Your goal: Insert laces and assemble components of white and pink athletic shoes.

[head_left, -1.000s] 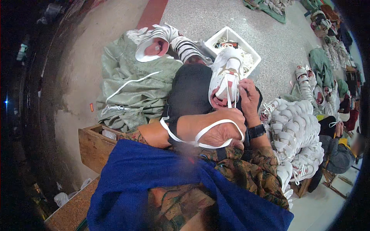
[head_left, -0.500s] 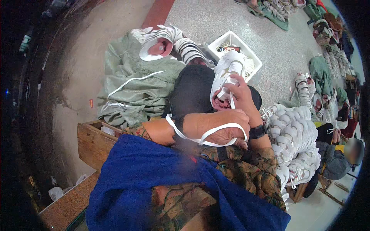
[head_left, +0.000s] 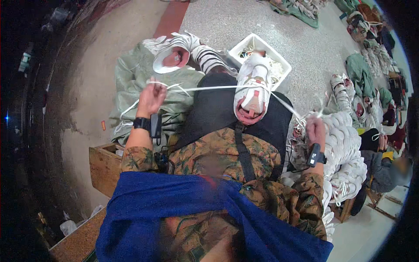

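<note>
White shoe (head_left: pixel 252 96), white lace (head_left: pixel 214 88) stretched from left hand (head_left: pixel 152 98) to right hand (head_left: pixel 315 130), bin (head_left: pixel 284 75) beyond

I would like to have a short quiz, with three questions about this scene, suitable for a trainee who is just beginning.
1. Fill in: the left hand and right hand stretch a white ____ between them.
2. Which end of the white sneaker is nearer the person: A, toe; B, heel?
3. True or false: the white bin holds nothing.

Key: 1. shoelace. 2. B. 3. False, pale cords lie in it.
</note>
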### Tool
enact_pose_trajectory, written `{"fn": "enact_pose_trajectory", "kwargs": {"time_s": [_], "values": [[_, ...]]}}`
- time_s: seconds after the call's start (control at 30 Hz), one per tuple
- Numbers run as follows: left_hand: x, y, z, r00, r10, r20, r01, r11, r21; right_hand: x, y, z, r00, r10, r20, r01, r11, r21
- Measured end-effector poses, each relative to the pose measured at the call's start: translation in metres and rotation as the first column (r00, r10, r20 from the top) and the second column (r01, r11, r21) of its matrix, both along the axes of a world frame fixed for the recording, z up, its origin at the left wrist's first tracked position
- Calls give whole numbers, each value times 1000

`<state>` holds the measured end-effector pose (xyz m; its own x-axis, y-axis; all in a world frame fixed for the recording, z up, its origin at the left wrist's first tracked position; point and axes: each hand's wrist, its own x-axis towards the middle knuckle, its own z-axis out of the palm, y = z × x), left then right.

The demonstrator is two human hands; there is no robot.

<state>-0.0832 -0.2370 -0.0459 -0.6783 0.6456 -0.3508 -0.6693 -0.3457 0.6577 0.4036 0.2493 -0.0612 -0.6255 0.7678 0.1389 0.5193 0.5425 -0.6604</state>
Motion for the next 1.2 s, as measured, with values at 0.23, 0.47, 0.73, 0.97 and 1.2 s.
{"fn": "enact_pose_trajectory", "kwargs": {"time_s": [0.23, 0.47, 0.73, 0.97, 1.2], "values": [[21, -1, -14, 361, -825, -434, -372, 299, -879, -94, -63, 81, 565, 41, 824, -101, 995, 20], [99, 180, 68, -230, -431, -873, -61, 901, -429, -202, -138, 77, 854, 517, 67, -518, 828, 215], [77, 196, 51, -468, -410, -783, -125, 908, -400, -199, -106, 70, 826, 493, 275, -561, 770, 304], [39, 141, 50, -183, -534, -825, 26, 836, -547, -147, -76, 71, 925, 381, 5, -379, 922, -75], [-53, -23, 55, 254, -712, -655, -187, 628, -755, 4, 28, 97, 981, 170, 93, -185, 962, 202]]}}
